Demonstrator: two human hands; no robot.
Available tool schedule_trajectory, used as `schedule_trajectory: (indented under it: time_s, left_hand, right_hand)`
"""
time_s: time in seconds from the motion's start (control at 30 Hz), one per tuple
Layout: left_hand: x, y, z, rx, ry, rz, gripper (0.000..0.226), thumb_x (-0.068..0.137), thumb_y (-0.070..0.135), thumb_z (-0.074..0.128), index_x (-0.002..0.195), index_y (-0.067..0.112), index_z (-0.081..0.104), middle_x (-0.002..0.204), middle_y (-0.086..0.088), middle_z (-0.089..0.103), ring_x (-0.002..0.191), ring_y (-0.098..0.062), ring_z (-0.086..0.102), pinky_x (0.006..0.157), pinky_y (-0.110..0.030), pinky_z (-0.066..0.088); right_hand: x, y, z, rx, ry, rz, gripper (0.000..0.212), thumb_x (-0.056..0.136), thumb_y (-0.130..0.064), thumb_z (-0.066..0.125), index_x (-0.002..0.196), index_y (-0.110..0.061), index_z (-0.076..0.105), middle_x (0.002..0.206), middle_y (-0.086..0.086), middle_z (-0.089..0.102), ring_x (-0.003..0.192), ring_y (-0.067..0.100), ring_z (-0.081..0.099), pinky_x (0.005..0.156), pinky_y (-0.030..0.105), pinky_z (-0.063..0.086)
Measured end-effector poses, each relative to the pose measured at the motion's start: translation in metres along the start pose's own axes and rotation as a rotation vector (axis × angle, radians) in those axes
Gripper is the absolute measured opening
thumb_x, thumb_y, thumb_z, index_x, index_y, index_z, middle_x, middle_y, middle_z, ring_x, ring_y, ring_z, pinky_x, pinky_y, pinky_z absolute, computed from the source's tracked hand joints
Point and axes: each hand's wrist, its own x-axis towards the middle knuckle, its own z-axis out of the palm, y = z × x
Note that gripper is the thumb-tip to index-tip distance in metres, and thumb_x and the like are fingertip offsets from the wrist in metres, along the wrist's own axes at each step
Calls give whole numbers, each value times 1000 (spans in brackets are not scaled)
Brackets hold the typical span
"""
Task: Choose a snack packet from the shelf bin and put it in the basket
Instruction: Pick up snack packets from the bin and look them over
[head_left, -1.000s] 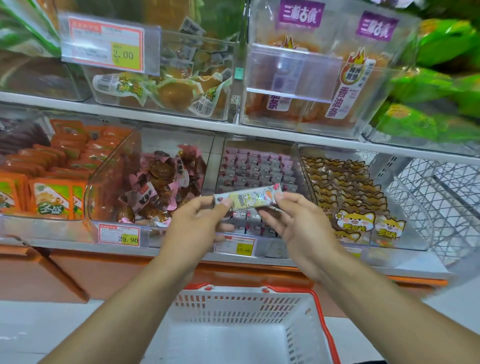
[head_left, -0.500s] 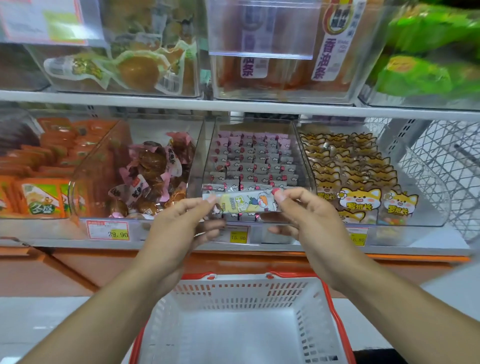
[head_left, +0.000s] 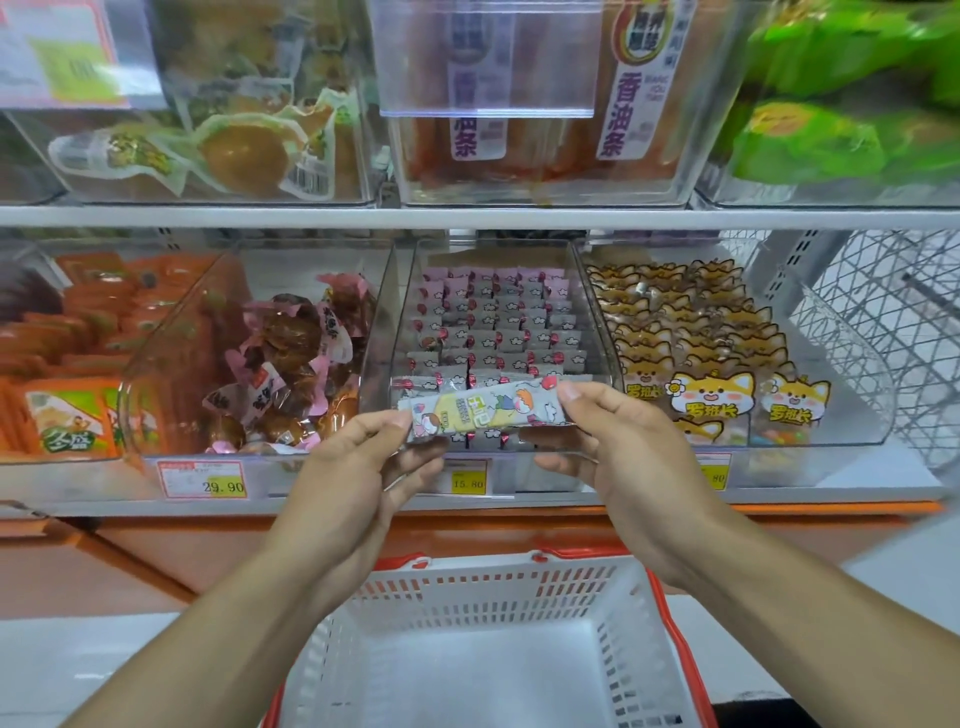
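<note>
The packet (head_left: 483, 410) is pinched at its ends, the left hand (head_left: 343, 483) on the left end and the right hand (head_left: 623, 457) on the right, in front of the middle bin's (head_left: 597, 332) front edge and above the basket (head_left: 483, 587). The step is best done by freeing one end, lowering the packet inside the basket's rim and letting go near the floor, so nothing bounces out. Against the earlier frame, the packet is held lower and more of the basket is shown.
</note>
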Motion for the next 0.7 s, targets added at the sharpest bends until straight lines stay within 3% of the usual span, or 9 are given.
schedule_trajectory:
  time_s: [0.07, 0.2, 0.3, 0.43, 0.5, 0.6, 0.63, 0.7]
  left_hand:
    - [0, -1, -1, -4, 12, -7, 18, 105, 9, 48, 106, 4, 66, 100, -13, 79, 86, -19, 78, 64, -24, 60]
    - [1, 0, -3, -8, 15, -20, 27, 106, 6, 44, 103, 5, 70, 99, -13, 79, 83, -17, 78, 61, -23, 60]
    - [0, 0, -1, -22, 23, -32, 30, 106, 5, 44, 98, 5, 72, 97, -14, 79, 79, -17, 78, 59, -24, 60]
    - [-1, -1, 0, 9, 14, -48, 34, 105, 5, 44, 93, 7, 76, 99, -13, 79, 85, -19, 78, 61, -25, 61]
    - [-2, -2, 0, 41, 8, -51, 30, 105, 4, 45, 99, 6, 74, 101, -13, 79, 89, -20, 78, 64, -26, 62]
    - [-2, -1, 1, -8, -17, -28, 23, 104, 4, 44, 104, 3, 67, 106, -16, 77, 94, -24, 77, 68, -28, 62]
    - [-2, 0, 1, -47, -37, -7, 21, 104, 4, 44, 105, 4, 65, 108, -17, 77, 96, -25, 77, 70, -29, 62]
    - [-4, 3, 2, -115, -86, 36, 19, 102, 2, 45, 109, 5, 63, 112, -20, 75, 100, -29, 75, 74, -32, 62]
  right_hand:
    - [0, -1, -1, 41, -54, 2, 28, 107, -17, 47, 108, -14, 74, 99, 4, 75, 85, 19, 73, 66, 26, 58]
    - [-2, -3, -3, 48, -210, -37, 32, 106, -4, 42, 124, -17, 66, 105, 6, 77, 81, 16, 70, 71, 28, 60]
    - [-4, 0, -4, -37, -267, -110, 46, 98, 8, 54, 129, -25, 63, 105, -5, 76, 82, 10, 70, 81, 31, 60]
    - [-7, 4, -4, -341, -296, -292, 62, 83, 4, 78, 128, -36, 66, 120, -12, 70, 82, 4, 64, 85, 25, 57]
    - [-8, 6, -2, -380, -272, -322, 52, 80, -1, 82, 121, -31, 70, 111, -15, 73, 77, 3, 63, 76, 23, 57]
    - [-6, 8, -1, -353, -165, -306, 36, 84, -6, 78, 112, -28, 71, 106, -12, 75, 78, 23, 67, 80, 48, 61]
    - [-4, 8, -2, -327, -137, -288, 34, 86, -6, 76, 112, -28, 70, 110, -10, 75, 82, 27, 70, 82, 50, 61]
    - [-1, 8, -6, -278, -118, -247, 32, 90, -6, 72, 114, -28, 68, 118, -5, 73, 92, 22, 75, 79, 40, 63]
